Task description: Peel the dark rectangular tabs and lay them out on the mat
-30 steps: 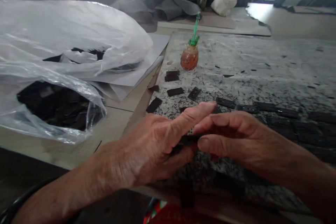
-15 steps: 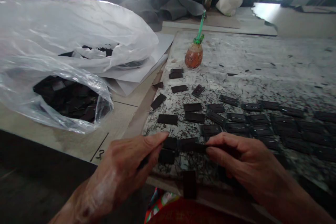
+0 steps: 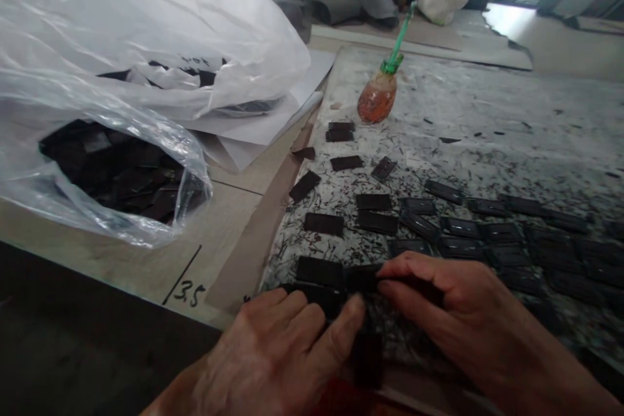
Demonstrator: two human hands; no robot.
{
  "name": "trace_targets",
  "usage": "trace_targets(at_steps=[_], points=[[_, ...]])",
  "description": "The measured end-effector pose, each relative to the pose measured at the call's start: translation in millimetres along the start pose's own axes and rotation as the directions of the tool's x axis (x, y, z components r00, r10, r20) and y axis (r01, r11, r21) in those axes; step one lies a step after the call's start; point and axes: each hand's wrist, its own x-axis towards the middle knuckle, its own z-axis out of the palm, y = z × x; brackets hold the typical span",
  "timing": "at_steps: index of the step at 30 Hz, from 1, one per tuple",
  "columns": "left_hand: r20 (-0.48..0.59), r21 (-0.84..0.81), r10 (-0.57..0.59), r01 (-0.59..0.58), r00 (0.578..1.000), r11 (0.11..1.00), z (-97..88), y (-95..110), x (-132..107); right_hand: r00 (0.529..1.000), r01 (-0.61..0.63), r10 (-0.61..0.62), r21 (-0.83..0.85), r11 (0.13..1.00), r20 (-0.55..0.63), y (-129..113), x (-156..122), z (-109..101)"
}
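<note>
My left hand (image 3: 277, 354) lies at the bottom of the view, its fingers over dark rectangular pieces (image 3: 319, 271) at the near edge of a speckled grey slab (image 3: 492, 110). Whether it grips them is hidden. My right hand (image 3: 448, 299) pinches a dark piece (image 3: 407, 285) between thumb and fingers, close to my left thumb. Several more dark pieces (image 3: 461, 227) lie in loose rows across the slab, some of them scattered toward the back.
A clear plastic bag (image 3: 121, 32) full of dark pieces sits on the left, over white paper sheets (image 3: 266, 133). A small orange jar (image 3: 377, 97) with a green stem stands on the slab. Cardboard marked 3.5 (image 3: 190, 292) lies beside it.
My left hand has moved right, closer to my right hand, and now covers pieces near the slab's edge. The whole scene has shifted slightly up and right in view.
</note>
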Motion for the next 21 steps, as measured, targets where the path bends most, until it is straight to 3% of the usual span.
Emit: trace_targets(at_steps=[21], points=[[-0.082,0.007,-0.081,0.082,0.993,0.997,7.9,2.8,6.3,0.999,-0.046,0.046,-0.012,0.999,0.023,1.9,4.3,6.6]])
